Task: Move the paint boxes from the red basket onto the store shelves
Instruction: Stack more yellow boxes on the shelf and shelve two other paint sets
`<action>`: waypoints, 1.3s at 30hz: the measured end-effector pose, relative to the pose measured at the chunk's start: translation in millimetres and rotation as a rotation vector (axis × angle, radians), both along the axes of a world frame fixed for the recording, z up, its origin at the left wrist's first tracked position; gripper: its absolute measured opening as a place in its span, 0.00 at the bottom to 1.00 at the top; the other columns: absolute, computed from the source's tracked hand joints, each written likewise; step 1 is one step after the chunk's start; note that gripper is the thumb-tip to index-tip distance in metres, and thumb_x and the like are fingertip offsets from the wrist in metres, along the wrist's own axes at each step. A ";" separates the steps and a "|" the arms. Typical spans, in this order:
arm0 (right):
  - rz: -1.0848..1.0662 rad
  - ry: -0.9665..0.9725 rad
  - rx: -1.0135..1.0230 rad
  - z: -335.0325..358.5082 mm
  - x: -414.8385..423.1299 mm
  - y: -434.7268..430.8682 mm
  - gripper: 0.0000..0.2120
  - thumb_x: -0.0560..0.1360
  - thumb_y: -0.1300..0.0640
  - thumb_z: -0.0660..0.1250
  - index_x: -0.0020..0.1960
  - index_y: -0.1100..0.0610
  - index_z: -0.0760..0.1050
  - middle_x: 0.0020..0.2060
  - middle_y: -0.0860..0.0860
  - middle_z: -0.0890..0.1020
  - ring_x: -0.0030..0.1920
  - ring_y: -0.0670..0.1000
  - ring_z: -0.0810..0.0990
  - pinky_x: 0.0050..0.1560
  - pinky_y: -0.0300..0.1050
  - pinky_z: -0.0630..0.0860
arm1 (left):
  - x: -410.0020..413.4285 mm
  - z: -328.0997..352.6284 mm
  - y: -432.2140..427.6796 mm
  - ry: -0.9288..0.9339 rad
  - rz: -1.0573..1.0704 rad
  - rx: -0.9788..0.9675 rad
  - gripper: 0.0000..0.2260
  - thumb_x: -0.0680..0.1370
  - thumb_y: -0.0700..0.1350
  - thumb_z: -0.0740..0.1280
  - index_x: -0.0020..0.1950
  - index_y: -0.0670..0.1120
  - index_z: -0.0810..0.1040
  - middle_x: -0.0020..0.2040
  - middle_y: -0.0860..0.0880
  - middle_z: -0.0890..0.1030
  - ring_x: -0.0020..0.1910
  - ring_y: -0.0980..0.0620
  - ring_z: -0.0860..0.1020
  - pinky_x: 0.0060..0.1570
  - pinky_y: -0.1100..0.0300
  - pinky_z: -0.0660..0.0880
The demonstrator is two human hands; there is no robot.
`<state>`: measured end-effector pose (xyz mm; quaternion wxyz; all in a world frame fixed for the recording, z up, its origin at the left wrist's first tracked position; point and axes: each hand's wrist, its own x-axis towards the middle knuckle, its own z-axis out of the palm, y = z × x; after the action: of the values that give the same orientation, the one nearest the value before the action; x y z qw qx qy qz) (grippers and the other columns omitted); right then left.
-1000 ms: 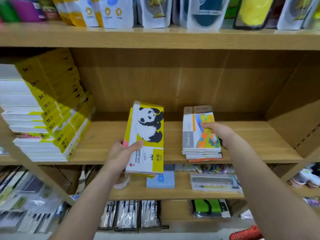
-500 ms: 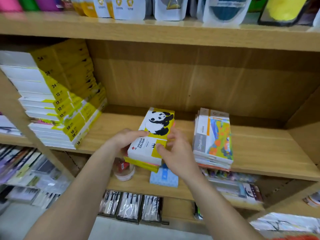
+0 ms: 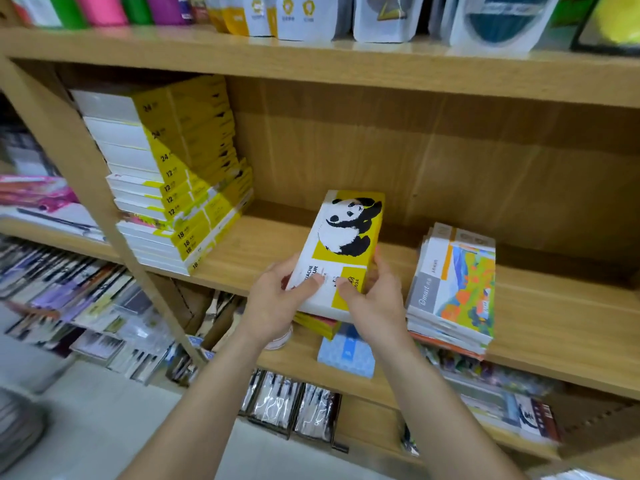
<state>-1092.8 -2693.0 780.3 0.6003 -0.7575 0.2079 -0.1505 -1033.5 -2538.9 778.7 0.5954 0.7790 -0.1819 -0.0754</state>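
Observation:
Both my hands hold a small stack of yellow-and-white panda paint boxes (image 3: 343, 244) at the front edge of the middle wooden shelf (image 3: 554, 306). My left hand (image 3: 277, 299) grips the stack's near left corner, thumb on top. My right hand (image 3: 374, 299) grips its near right corner. The stack's near end overhangs the shelf edge; its far end points toward the shelf's back. A stack of landscape-print paint boxes (image 3: 453, 289) lies on the same shelf just to the right. The red basket is out of view.
A tall pile of yellow-and-white numbered boxes (image 3: 180, 174) fills the shelf's left end. A slanted wooden post (image 3: 104, 216) stands at the left. Pouches line the shelf above (image 3: 311, 15). A blue pad (image 3: 346, 355) and packaged pens lie on lower shelves.
My right hand left the landscape boxes and came over to the panda boxes. The panda stack went from tilted up in my left hand to lying flatter at the shelf edge, held by both hands.

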 end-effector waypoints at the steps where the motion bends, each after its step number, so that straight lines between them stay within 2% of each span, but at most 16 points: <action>1: 0.046 -0.039 0.069 5.2 0.9 -0.4 0.24 0.74 0.55 0.74 0.68 0.44 0.72 0.63 0.55 0.80 0.60 0.52 0.82 0.58 0.54 0.82 | -3.3 3.0 2.4 0.028 -0.014 -0.095 0.16 0.77 0.52 0.71 0.65 0.56 0.82 0.57 0.52 0.86 0.59 0.50 0.82 0.58 0.49 0.77; 3: 0.149 -0.112 0.147 17.6 4.6 1.2 0.25 0.74 0.56 0.74 0.68 0.41 0.72 0.62 0.49 0.83 0.56 0.47 0.85 0.53 0.50 0.84 | -8.4 11.5 9.7 0.009 -0.024 -0.182 0.16 0.80 0.47 0.70 0.68 0.54 0.80 0.59 0.51 0.86 0.58 0.50 0.83 0.58 0.49 0.78; 5: 0.251 -0.135 0.183 31.6 10.9 7.0 0.31 0.77 0.54 0.71 0.76 0.37 0.64 0.63 0.41 0.83 0.60 0.45 0.83 0.58 0.54 0.83 | -10.5 21.7 20.2 -0.063 -0.010 -0.189 0.16 0.81 0.48 0.69 0.69 0.56 0.79 0.62 0.54 0.84 0.62 0.52 0.82 0.61 0.49 0.78; 6: 0.293 -0.119 0.199 39.4 14.4 11.9 0.34 0.78 0.52 0.70 0.78 0.34 0.59 0.64 0.39 0.82 0.61 0.47 0.84 0.55 0.57 0.84 | -10.0 27.1 27.9 -0.088 -0.001 -0.191 0.17 0.81 0.49 0.69 0.70 0.58 0.78 0.64 0.55 0.83 0.63 0.53 0.81 0.62 0.50 0.77; 8: 0.369 -0.095 0.245 56.6 21.0 25.6 0.36 0.78 0.50 0.70 0.78 0.31 0.56 0.64 0.41 0.82 0.53 0.51 0.87 0.40 0.57 0.86 | -6.6 40.2 49.7 -0.137 0.001 -0.168 0.19 0.82 0.52 0.68 0.72 0.60 0.75 0.67 0.58 0.81 0.66 0.57 0.79 0.61 0.58 0.76; 10: 0.411 -0.139 0.289 74.9 30.7 41.6 0.36 0.78 0.52 0.70 0.79 0.32 0.58 0.64 0.45 0.83 0.48 0.54 0.89 0.30 0.52 0.83 | 1.3 57.3 79.4 -0.191 0.000 -0.129 0.20 0.81 0.56 0.66 0.74 0.59 0.74 0.69 0.58 0.79 0.68 0.57 0.77 0.61 0.62 0.74; 12: 0.421 -0.218 0.333 94.9 41.4 60.1 0.35 0.80 0.57 0.70 0.80 0.38 0.59 0.63 0.48 0.84 0.49 0.56 0.89 0.26 0.48 0.81 | 14.3 79.0 112.9 -0.283 0.106 -0.067 0.21 0.80 0.60 0.63 0.72 0.58 0.77 0.69 0.55 0.80 0.68 0.53 0.77 0.64 0.53 0.74; 14: 0.401 -0.274 0.370 112.5 51.5 78.3 0.33 0.80 0.60 0.69 0.80 0.41 0.63 0.59 0.47 0.86 0.46 0.54 0.89 0.23 0.47 0.80 | 31.8 104.4 147.4 -0.406 0.320 0.004 0.18 0.78 0.61 0.62 0.66 0.60 0.79 0.64 0.54 0.81 0.63 0.52 0.78 0.62 0.46 0.76; 16: 0.375 -0.322 0.397 124.3 60.0 95.0 0.30 0.80 0.61 0.68 0.79 0.44 0.66 0.56 0.47 0.87 0.45 0.53 0.89 0.22 0.47 0.79 | 54.7 127.1 179.7 -0.597 0.483 0.186 0.19 0.79 0.57 0.64 0.68 0.54 0.79 0.64 0.50 0.80 0.62 0.49 0.78 0.62 0.45 0.75; 18: 0.362 -0.371 0.424 130.8 67.3 110.1 0.26 0.80 0.61 0.67 0.75 0.45 0.71 0.55 0.49 0.88 0.42 0.54 0.89 0.22 0.45 0.79 | 83.1 145.1 205.1 -0.786 0.546 0.418 0.21 0.79 0.52 0.66 0.70 0.46 0.78 0.67 0.46 0.78 0.67 0.43 0.74 0.67 0.48 0.68; 20: 0.352 -0.409 0.453 133.2 74.5 125.1 0.19 0.81 0.61 0.66 0.67 0.43 0.77 0.51 0.48 0.89 0.39 0.53 0.88 0.21 0.44 0.77 | 110.0 156.0 219.9 -0.891 0.526 0.543 0.23 0.78 0.48 0.69 0.72 0.43 0.75 0.72 0.44 0.75 0.70 0.39 0.71 0.70 0.48 0.63; 22: 0.344 -0.431 0.475 133.2 81.8 141.4 0.17 0.80 0.61 0.65 0.62 0.42 0.79 0.51 0.49 0.89 0.39 0.53 0.88 0.21 0.44 0.77 | 131.7 159.9 224.1 -0.950 0.470 0.620 0.26 0.78 0.48 0.70 0.75 0.44 0.72 0.75 0.44 0.72 0.72 0.39 0.68 0.72 0.46 0.63; 27: 0.330 -0.461 0.478 135.9 99.5 182.8 0.17 0.74 0.55 0.67 0.61 0.43 0.81 0.52 0.52 0.89 0.40 0.54 0.88 0.21 0.43 0.76 | 170.8 148.8 226.3 -0.947 0.317 0.727 0.30 0.80 0.52 0.68 0.79 0.45 0.65 0.78 0.43 0.69 0.77 0.41 0.63 0.74 0.48 0.63; 34: 0.240 -0.478 0.499 144.1 107.8 200.2 0.15 0.79 0.60 0.63 0.63 0.51 0.81 0.50 0.54 0.88 0.37 0.55 0.86 0.20 0.41 0.73 | 187.9 127.3 243.1 -0.956 0.186 0.620 0.32 0.80 0.52 0.67 0.82 0.47 0.62 0.80 0.48 0.66 0.78 0.46 0.63 0.76 0.52 0.60; 37: 0.283 -0.486 0.570 136.3 100.6 199.3 0.18 0.76 0.57 0.63 0.65 0.53 0.80 0.51 0.54 0.87 0.36 0.53 0.85 0.19 0.40 0.72 | 190.1 128.6 241.9 -0.977 0.227 0.537 0.31 0.79 0.50 0.69 0.80 0.46 0.64 0.79 0.46 0.67 0.77 0.44 0.64 0.72 0.49 0.65; 39: 0.295 -0.477 0.591 133.5 96.0 196.4 0.21 0.74 0.55 0.64 0.66 0.53 0.80 0.52 0.55 0.87 0.37 0.53 0.85 0.19 0.40 0.72 | 193.5 131.2 236.2 -0.962 0.233 0.542 0.32 0.80 0.51 0.68 0.81 0.47 0.61 0.80 0.45 0.65 0.79 0.43 0.61 0.73 0.49 0.64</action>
<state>-996.9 -2496.6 913.8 0.8387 -0.5178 -0.0139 -0.1680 -840.0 -2302.7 909.9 0.2284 0.8657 -0.3196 0.3104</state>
